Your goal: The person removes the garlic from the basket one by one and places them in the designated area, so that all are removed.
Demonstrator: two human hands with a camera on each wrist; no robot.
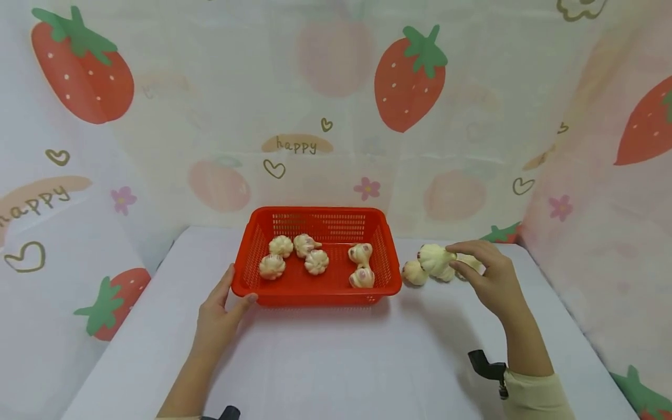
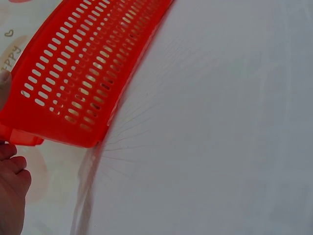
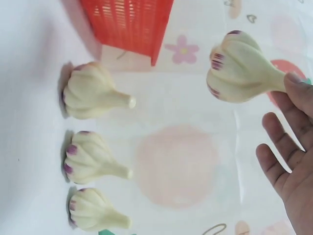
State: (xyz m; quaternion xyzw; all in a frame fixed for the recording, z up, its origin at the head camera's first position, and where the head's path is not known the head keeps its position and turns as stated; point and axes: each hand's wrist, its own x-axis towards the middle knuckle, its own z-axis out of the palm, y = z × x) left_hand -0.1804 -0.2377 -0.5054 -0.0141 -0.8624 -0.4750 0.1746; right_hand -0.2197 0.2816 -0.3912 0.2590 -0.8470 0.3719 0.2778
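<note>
My right hand (image 1: 488, 275) pinches a garlic bulb (image 3: 239, 68) by its stem between thumb and forefinger, lifted above the table. Its other fingers stay extended in the right wrist view. Three more garlic bulbs (image 3: 90, 93) stand upright on the table below it, stems up. At the near left corner of a red plastic basket (image 1: 320, 300), my left hand (image 1: 217, 321) holds the rim, thumb on the front and fingers along the left side. Inside the basket lie several garlic bulbs (image 1: 272, 266), grouped at the left, with a pair (image 1: 362, 277) at the right.
A white cloth covers the table (image 1: 325, 361). Close behind the basket hangs a printed curtain (image 1: 325, 105) with strawberries and hearts, which continues along both sides. The basket's right wall stands close to the loose garlic.
</note>
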